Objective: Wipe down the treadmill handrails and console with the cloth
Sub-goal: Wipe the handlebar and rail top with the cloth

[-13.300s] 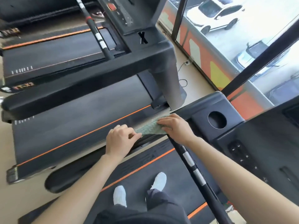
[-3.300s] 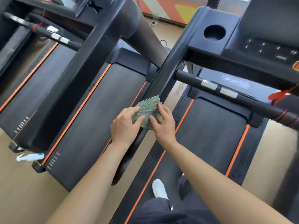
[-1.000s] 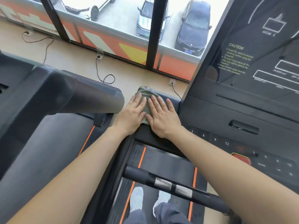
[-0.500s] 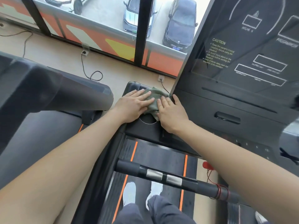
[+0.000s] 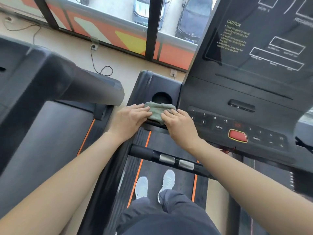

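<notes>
Both grips are released: the left hand (image 5: 132, 119) and right hand (image 5: 179, 126) lie flat, straight fingers pressing the green cloth (image 5: 157, 111) from its 9 and 4 o'clock sides. The cloth sits on the console (image 5: 237, 92) side tray, touching the cup holder (image 5: 161, 98) rim at 6 o'clock. The red button (image 5: 237, 135) is at 4 o'clock, and the handrail (image 5: 169, 160) crosses at 6 o'clock.

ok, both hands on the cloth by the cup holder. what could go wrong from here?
1. The right hand lies close beside the console keys. A wipe to the right could press one, or the red button, while the person's shoes are on the belt.
2. The cloth overlaps the near rim of the cup holder. Pushed on by the left hand, it could bunch into the hole.
</notes>
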`<state>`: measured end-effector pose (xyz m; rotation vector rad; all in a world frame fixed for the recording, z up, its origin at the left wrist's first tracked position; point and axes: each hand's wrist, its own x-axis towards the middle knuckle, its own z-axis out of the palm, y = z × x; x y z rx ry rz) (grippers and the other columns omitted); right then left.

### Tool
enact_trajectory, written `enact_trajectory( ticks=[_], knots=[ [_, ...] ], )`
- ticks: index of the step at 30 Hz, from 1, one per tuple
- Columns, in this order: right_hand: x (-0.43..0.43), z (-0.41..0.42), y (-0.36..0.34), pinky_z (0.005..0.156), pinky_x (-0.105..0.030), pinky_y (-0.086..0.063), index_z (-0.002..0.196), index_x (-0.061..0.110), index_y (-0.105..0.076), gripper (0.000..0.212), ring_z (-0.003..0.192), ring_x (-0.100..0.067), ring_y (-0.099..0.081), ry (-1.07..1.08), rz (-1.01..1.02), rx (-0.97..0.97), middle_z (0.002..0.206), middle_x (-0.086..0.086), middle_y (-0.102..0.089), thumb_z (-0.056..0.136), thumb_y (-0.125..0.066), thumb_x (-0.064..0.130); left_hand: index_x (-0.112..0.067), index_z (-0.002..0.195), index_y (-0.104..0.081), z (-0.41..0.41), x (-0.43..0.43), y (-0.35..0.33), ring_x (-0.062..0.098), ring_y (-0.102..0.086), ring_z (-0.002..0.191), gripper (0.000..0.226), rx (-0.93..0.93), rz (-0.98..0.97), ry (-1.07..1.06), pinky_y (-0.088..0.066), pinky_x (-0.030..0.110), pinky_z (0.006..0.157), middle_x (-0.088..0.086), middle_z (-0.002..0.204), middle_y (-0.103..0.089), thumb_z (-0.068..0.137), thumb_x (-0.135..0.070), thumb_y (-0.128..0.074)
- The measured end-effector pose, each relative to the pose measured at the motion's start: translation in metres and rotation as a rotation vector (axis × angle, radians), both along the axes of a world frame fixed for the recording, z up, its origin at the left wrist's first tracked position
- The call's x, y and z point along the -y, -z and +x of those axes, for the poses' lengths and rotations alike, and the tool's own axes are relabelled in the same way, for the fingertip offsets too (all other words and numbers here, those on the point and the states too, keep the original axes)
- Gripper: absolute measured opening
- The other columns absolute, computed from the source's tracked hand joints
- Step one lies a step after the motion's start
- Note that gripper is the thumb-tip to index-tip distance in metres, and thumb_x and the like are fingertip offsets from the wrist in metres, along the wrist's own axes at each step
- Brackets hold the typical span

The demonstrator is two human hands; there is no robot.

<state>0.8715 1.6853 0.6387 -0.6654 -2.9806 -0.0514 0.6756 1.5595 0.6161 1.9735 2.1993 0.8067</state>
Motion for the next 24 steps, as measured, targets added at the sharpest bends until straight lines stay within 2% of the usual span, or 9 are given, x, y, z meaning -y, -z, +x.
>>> enact_trajectory(
  ticks=[2,4,7,12,15,17,20,22,24],
  knots=[
    [0.012,0.002,0.000,0.093,-0.034,-0.041,0.095,0.019,-0.069,0.019,0.104,-0.022,-0.067,0.006,-0.060,-0.077,0.108,0.001,-0.074,0.082,-0.070,0.005,-0.020,0.098,-0.080,0.004,0.011,-0.006,0.018,-0.071,0.113,0.016,0.027,0.026,-0.047,-0.058,0.034,0.090,-0.004,0.112,-0.077,0.093,-0.022,-0.065],
    [0.024,0.005,-0.005,0.091,-0.033,-0.039,0.090,0.017,-0.070,0.010,0.100,-0.023,-0.068,0.019,-0.185,-0.153,0.101,0.001,-0.075,0.087,-0.064,0.009,-0.019,0.097,-0.076,0.007,0.023,-0.014,0.018,-0.069,0.115,0.009,0.084,-0.028,-0.078,-0.058,0.035,0.086,-0.006,0.110,-0.077,0.093,-0.018,-0.069],
    [0.044,0.012,-0.013,0.083,-0.039,-0.048,0.093,0.010,-0.067,0.017,0.091,-0.030,-0.064,0.027,-0.431,-0.155,0.097,-0.006,-0.070,0.095,-0.051,0.016,-0.017,0.101,-0.069,0.006,0.045,-0.023,0.020,-0.066,0.114,0.006,0.164,-0.136,-0.046,-0.055,0.040,0.083,-0.004,0.108,-0.074,0.097,-0.017,-0.065],
    [0.087,0.036,-0.013,0.078,-0.043,-0.051,0.094,0.015,-0.064,0.016,0.099,-0.029,-0.064,0.006,-0.611,0.060,0.100,0.000,-0.070,0.084,-0.052,0.015,-0.021,0.084,-0.073,0.020,0.088,-0.019,0.023,-0.052,0.138,0.007,0.038,-0.157,0.084,-0.042,0.040,0.114,-0.007,0.109,-0.076,0.088,-0.026,-0.069],
    [0.104,0.046,-0.010,0.080,-0.040,-0.051,0.095,0.017,-0.069,0.022,0.097,-0.025,-0.065,0.098,-0.652,0.027,0.097,0.003,-0.071,0.078,-0.059,0.028,-0.021,0.076,-0.076,0.029,0.103,-0.013,0.026,-0.061,0.127,0.022,0.006,-0.111,0.064,-0.044,0.044,0.111,-0.006,0.105,-0.076,0.086,-0.038,-0.066],
    [0.104,0.045,-0.007,0.084,-0.038,-0.050,0.100,0.017,-0.070,0.025,0.094,-0.024,-0.062,0.188,-0.612,-0.069,0.100,0.002,-0.071,0.083,-0.064,0.035,-0.018,0.084,-0.078,0.033,0.103,-0.010,0.027,-0.065,0.118,0.018,-0.020,-0.030,0.033,-0.049,0.044,0.102,-0.004,0.106,-0.076,0.088,-0.031,-0.067],
    [0.105,0.033,0.001,0.102,-0.035,-0.044,0.128,0.016,-0.064,0.040,0.119,-0.022,-0.057,0.199,-0.650,-0.085,0.132,0.000,-0.064,0.090,-0.069,0.027,-0.017,0.107,-0.077,0.039,0.094,-0.002,0.030,-0.064,0.122,0.024,-0.171,-0.072,0.086,-0.042,0.044,0.107,0.002,0.118,-0.075,0.084,-0.025,-0.075],
    [0.108,0.027,0.009,0.099,-0.035,-0.045,0.133,0.018,-0.059,0.042,0.122,-0.022,-0.057,0.151,-0.661,-0.009,0.136,0.003,-0.062,0.093,-0.067,0.026,-0.016,0.111,-0.075,0.042,0.088,0.004,0.030,-0.062,0.126,0.030,-0.292,-0.123,0.166,-0.040,0.047,0.112,0.001,0.115,-0.075,0.082,-0.025,-0.080],
    [0.110,0.030,0.017,0.093,-0.035,-0.047,0.134,0.017,-0.059,0.043,0.116,-0.024,-0.060,0.117,-0.602,0.013,0.134,0.005,-0.064,0.092,-0.067,0.027,-0.015,0.112,-0.072,0.044,0.085,0.007,0.028,-0.064,0.123,0.028,-0.343,-0.132,0.221,-0.040,0.049,0.114,-0.001,0.109,-0.075,0.087,-0.024,-0.072]
  ],
)
